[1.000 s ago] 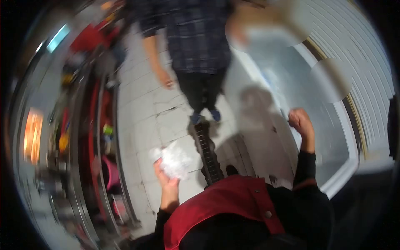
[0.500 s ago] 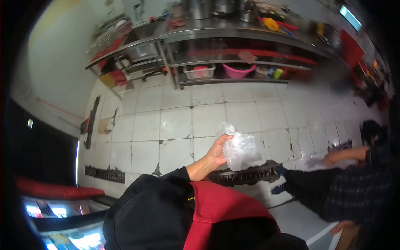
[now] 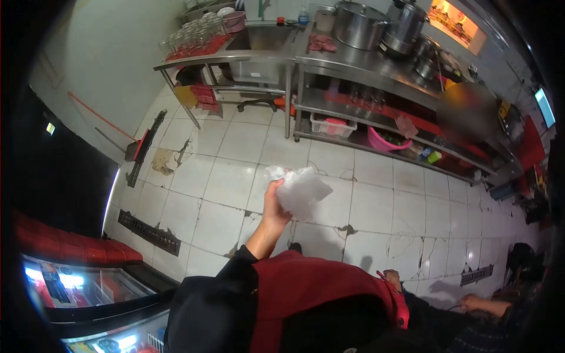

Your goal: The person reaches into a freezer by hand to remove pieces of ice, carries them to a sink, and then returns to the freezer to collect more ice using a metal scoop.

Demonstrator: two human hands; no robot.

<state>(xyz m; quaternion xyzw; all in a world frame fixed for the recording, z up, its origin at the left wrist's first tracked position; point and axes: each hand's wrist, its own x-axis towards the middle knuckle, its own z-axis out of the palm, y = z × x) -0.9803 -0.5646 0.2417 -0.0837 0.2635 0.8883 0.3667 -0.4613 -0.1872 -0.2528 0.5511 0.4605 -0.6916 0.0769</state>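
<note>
My left hand (image 3: 275, 207) is closed on a crumpled, translucent piece that looks like a clear plastic bag (image 3: 305, 193). The thumb lies over its near edge, and the bag spreads to the right above the tiled floor. Lower down, beside the red front of my black-and-red garment (image 3: 329, 272), my right hand (image 3: 392, 276) shows only in small part. Its fingers are too small and covered to make out.
A steel sink table (image 3: 229, 57) with upturned glasses stands ahead, beside a steel counter (image 3: 376, 65) with pots. A pink basin (image 3: 385, 141) sits on its lower shelf. Glass-fronted coolers (image 3: 100, 288) are at lower left. Another person's hand (image 3: 475, 303) is at right.
The view has swung to the right and my left hand, still holding the bag, appears farther left. My right hand has come into sight. The other person appears lower at the right edge.
</note>
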